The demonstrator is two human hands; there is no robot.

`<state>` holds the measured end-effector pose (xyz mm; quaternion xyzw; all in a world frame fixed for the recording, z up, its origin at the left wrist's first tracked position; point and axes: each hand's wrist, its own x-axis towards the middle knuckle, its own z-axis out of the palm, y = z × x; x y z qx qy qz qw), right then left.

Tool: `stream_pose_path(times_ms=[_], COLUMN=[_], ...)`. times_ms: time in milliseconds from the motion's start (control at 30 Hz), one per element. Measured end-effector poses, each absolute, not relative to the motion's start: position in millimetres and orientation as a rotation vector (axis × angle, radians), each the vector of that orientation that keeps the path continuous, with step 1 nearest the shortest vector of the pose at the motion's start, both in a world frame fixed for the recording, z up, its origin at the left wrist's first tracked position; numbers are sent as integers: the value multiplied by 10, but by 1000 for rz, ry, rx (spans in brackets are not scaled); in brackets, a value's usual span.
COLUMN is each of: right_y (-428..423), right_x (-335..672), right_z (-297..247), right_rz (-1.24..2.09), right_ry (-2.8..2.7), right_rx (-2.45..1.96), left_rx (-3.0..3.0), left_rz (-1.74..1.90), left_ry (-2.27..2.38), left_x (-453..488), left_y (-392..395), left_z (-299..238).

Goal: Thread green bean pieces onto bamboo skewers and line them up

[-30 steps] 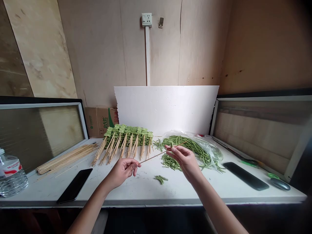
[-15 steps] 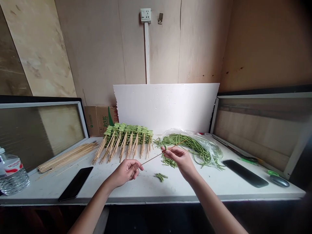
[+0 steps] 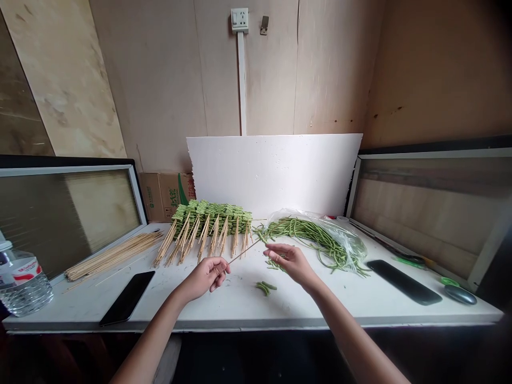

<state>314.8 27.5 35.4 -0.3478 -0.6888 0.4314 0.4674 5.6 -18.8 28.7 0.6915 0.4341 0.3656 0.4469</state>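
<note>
My left hand (image 3: 208,277) is closed around the lower end of a thin bamboo skewer (image 3: 245,252), which slants up to the right. A green bean piece (image 3: 262,238) appears at the skewer's upper end. Just right of that end is my right hand (image 3: 291,262), its fingers stretched and the thumb apart, with nothing visible in it. Several short bean pieces (image 3: 265,288) lie on the table between my hands. More cut pieces (image 3: 273,264) are partly hidden behind my right hand. Long green beans (image 3: 298,228) spill from a clear plastic bag (image 3: 354,242) behind it.
Stacked skewers of green beans (image 3: 208,214) stand at the back, sticks toward me. Loose bamboo skewers (image 3: 116,256), a black phone (image 3: 128,297) and a water bottle (image 3: 26,282) are on the left. A dark flat slab (image 3: 404,282) and a grey mouse-shaped object (image 3: 460,294) lie right.
My right fingers have opened and come off the bean piece and skewer. My left hand has shifted slightly left, still gripping the skewer. The view has tilted a little.
</note>
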Motion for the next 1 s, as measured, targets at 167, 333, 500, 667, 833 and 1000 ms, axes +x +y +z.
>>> stream_pose_path(times_ms=[167, 333, 500, 667, 833, 1000], right_y=[368, 295, 271, 286, 302, 361], right_x=[3130, 3062, 3091, 3129, 3156, 3198], right_z=[69, 60, 99, 97, 73, 27], right_rz=[660, 476, 460, 320, 424, 443], right_ry=[-2235, -2345, -2373, -2334, -2379, -2335], right_rx=[-1277, -1431, -1415, -1454, -1385, -1352], left_rx=[1769, 1784, 1800, 1797, 1810, 1808], left_rz=[1013, 1049, 1057, 1052, 1047, 1032], left_ry=[1207, 1242, 1251, 1260, 1251, 1265], left_x=[-8, -31, -58, -79, -90, -94], left_y=[-81, -39, -27, -10, -4, -32], left_z=[199, 141, 115, 103, 100, 132])
